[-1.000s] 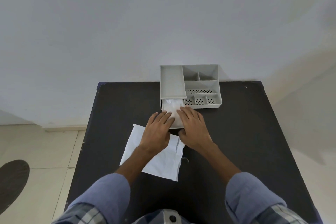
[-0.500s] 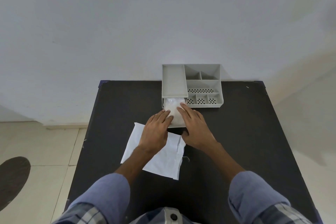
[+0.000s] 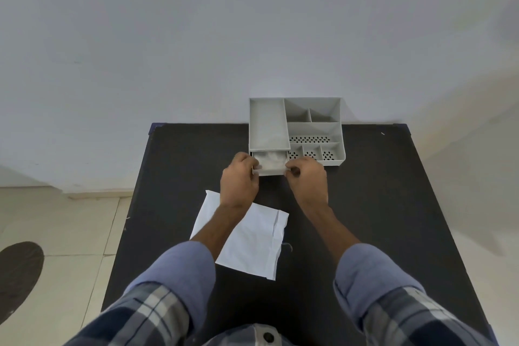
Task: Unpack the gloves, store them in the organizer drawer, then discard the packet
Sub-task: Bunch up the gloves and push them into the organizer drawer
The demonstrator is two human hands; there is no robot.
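Head view shows your left hand (image 3: 239, 177) and right hand (image 3: 306, 175) pinching the drawer (image 3: 269, 168) front corners, likely to slide it squarely into the organizer (image 3: 314, 128), gloves (image 3: 271, 155) inside, while the packet (image 3: 250, 239) lies at 6 o'clock awaiting disposal.

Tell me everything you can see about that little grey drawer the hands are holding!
The drawer is a small, shallow tray of pale grey plastic. It sticks partway out of the front left of the grey organizer, under its long flat compartment, at the far middle of the black table. Something white and crumpled, likely the gloves, lies inside. The left hand grips its left front corner and the right hand pinches its right front corner. It sits level, with a plain front wall.
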